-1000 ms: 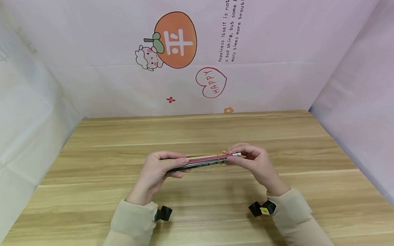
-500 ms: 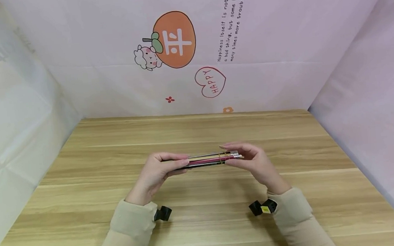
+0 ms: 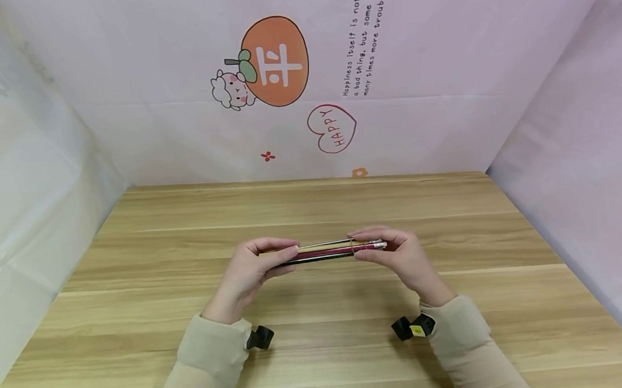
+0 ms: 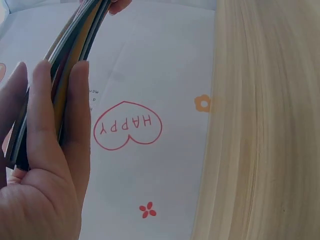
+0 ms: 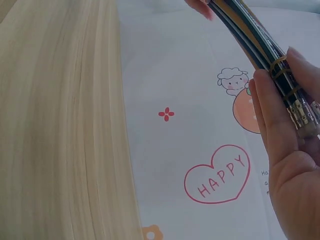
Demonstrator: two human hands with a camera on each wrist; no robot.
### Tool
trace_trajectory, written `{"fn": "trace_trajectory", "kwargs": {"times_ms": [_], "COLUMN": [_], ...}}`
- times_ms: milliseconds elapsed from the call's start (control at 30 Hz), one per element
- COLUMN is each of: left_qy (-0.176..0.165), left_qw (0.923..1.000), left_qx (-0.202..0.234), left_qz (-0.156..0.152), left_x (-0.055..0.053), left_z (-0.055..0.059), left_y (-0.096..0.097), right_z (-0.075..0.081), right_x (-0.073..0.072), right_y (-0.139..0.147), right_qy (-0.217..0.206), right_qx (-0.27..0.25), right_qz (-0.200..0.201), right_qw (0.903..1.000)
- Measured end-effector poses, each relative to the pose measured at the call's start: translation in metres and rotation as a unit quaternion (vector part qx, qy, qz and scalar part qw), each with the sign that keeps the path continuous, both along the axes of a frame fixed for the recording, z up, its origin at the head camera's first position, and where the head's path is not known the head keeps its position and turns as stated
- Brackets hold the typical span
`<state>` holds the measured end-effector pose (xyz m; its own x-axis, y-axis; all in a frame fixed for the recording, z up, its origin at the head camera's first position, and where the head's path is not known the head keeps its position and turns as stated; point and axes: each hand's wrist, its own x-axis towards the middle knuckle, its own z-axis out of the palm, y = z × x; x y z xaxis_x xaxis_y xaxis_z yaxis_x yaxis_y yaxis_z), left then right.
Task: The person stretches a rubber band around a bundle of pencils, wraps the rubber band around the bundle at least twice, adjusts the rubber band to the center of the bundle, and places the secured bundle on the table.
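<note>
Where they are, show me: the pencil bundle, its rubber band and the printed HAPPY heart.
Pencil bundle [image 3: 326,251], head view: middle of the exposed shafts.
Rubber band [image 5: 278,60], right wrist view: upper visible loop.
HAPPY heart [image 4: 128,125], left wrist view: middle, among the letters.

wood-grain table | white backdrop | orange fruit print | sheep print | red HAPPY heart

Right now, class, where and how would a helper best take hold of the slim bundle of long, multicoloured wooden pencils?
Probably around the middle of the bundle, pinched across its width from above. It runs lengthwise between the left hand gripping one end and the right hand around the other, leaving that straight middle stretch exposed.
</note>
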<state>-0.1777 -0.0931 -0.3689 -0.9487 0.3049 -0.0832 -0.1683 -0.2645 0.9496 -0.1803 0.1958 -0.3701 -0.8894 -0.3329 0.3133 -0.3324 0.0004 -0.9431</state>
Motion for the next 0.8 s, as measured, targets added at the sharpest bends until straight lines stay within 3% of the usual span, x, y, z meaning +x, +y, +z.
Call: {"fn": "trace_trajectory", "kwargs": {"times_ms": [100,333,567,800], "left_qy": [-0.005,-0.016,-0.018,-0.016], "left_qw": [0.9999,0.9992,0.9991,0.9995], "left_qx": [0.002,0.002,0.019,0.014], "left_qz": [0.012,0.036,0.033,0.022], "left_x": [0.000,0.001,0.003,0.004], "left_z": [-0.001,0.001,-0.001,-0.004], "left_y": [0.001,0.002,0.012,0.020], "right_z": [0.001,0.002,0.001,-0.003], "right_x": [-0.002,-0.004,-0.002,0.001], "right_y": [0.003,0.009,0.001,-0.009], "right_qy": [-0.005,-0.055,-0.066,-0.076], "right_qx": [-0.004,-0.003,0.003,0.043], "right_qz": [0.001,-0.040,-0.055,-0.041], "right_qw": [1.0000,0.9977,0.9963,0.9954]}}
